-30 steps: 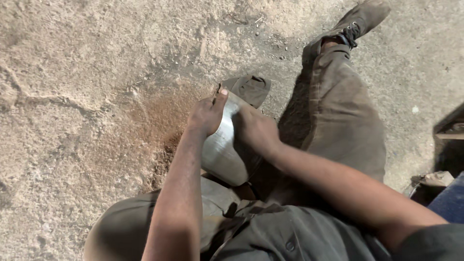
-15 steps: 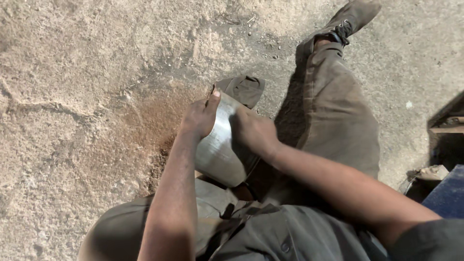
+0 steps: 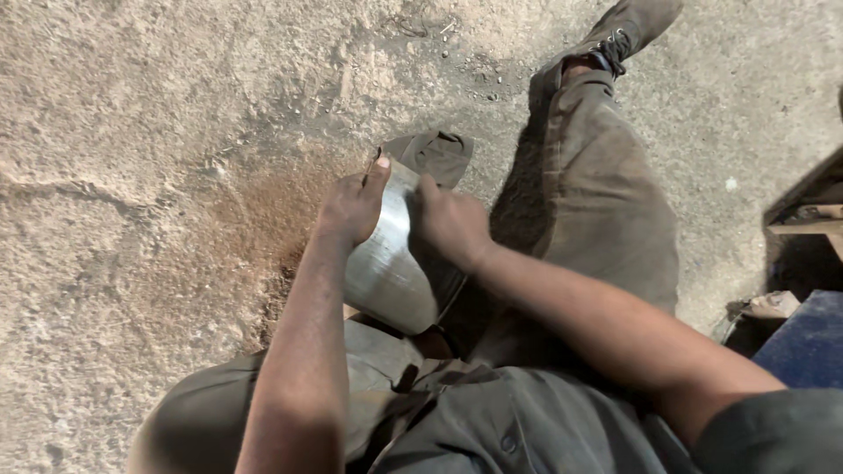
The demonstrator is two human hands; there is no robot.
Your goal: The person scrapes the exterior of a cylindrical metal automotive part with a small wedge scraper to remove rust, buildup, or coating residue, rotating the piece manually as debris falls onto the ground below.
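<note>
A shiny, curved metal sheet piece (image 3: 386,263) rests between my knees, its far end over my shoe (image 3: 435,151). My left hand (image 3: 351,206) presses on its left edge, and a thin dark tool or nail (image 3: 372,165) sticks out past the fingertips. My right hand (image 3: 450,221) grips the sheet's right edge near the top. Both forearms reach down from the bottom of the view. I am sitting on the ground in olive-grey trousers (image 3: 606,202).
Rough sandy concrete ground (image 3: 132,132) spreads to the left, with a reddish-brown dust patch (image 3: 255,219) beside the sheet. My other booted foot (image 3: 632,26) stretches to the top right. Wooden pieces (image 3: 808,215) and a blue object (image 3: 808,342) sit at the right edge.
My hands and the metal sheet have stayed in nearly the same hold. The view has shifted slightly, with the sheet sitting a little lower left in frame.
</note>
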